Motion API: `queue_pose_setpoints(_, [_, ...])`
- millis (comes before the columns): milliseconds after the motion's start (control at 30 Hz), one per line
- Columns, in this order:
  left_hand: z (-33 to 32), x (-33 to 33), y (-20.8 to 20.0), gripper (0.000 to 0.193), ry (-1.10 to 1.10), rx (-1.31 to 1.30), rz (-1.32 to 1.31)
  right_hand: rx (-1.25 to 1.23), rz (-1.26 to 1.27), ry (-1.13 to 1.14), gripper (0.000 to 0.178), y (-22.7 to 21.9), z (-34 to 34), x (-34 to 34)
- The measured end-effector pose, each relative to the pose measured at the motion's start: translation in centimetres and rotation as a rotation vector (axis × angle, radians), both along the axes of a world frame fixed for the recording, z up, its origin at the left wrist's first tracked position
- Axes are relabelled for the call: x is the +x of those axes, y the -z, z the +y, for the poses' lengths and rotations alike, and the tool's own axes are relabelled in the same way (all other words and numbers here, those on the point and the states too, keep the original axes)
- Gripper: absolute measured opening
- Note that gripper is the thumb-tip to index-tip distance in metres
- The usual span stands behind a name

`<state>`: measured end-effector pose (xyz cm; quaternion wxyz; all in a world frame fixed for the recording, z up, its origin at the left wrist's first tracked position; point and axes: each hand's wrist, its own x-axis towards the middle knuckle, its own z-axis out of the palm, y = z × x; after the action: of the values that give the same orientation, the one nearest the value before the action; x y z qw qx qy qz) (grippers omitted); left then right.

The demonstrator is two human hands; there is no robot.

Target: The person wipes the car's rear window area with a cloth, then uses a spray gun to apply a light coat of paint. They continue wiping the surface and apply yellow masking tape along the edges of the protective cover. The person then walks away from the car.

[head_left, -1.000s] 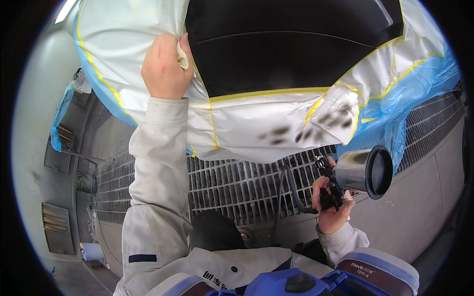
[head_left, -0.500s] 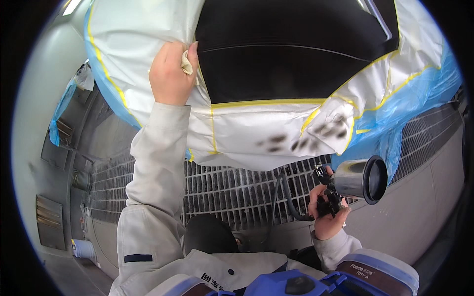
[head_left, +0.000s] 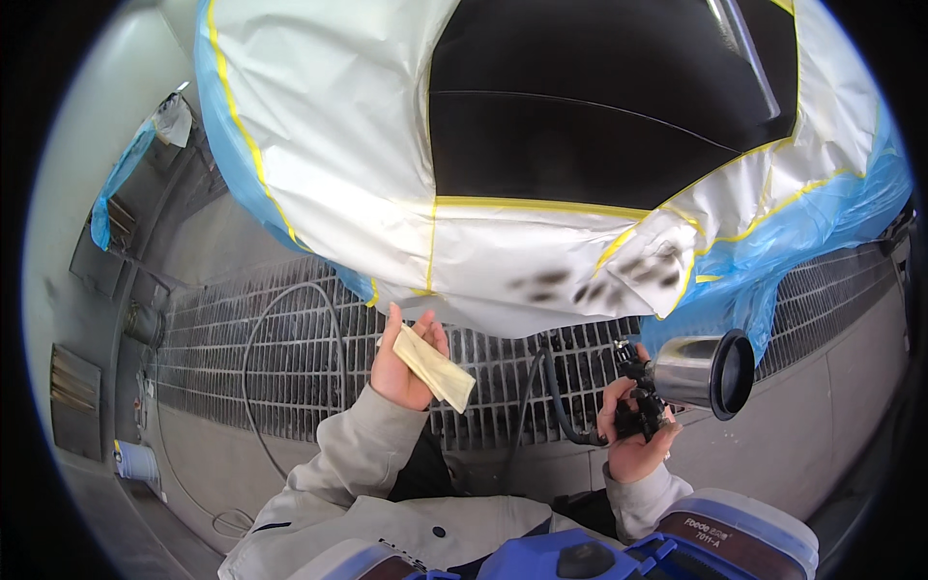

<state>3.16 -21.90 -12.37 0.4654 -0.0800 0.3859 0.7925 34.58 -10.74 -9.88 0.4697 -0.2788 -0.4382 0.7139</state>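
My left hand, palm turned up, holds a folded pale-yellow cloth under its thumb, just off the near edge of the white masking sheet. In my right hand is a black spray gun, its fingers wrapped round the body. The gun's silver cup lies tilted sideways, its black-rimmed end pointing right. Ahead of both hands is a glossy black panel framed by yellow tape. Dark spray spots mark the sheet below the panel.
A floor grating runs under the draped vehicle. A dark hose hangs from the gun, and another hose loops over the grating at left. Blue plastic film drapes the right side. A white-blue bucket stands by the left wall.
My left hand has come back from the panel's left edge toward me, with the cloth now unfolded into a longer strip. My right hand and the spray gun stay almost in place.
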Motion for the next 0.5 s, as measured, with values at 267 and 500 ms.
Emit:
queue_pose_setpoints(267, [-2.2, 3.6, 5.9, 0.069, 0.049, -0.372, -0.169, 0.076, -0.022, -0.019, 0.135, -0.2, -0.2, -0.3])
queue_pose_setpoints(500, [-3.4, 3.8, -0.3, 0.088, 0.109, 0.213, -0.035, 0.146, -0.048, -0.066, 0.139, 0.0, -0.5, 0.0])
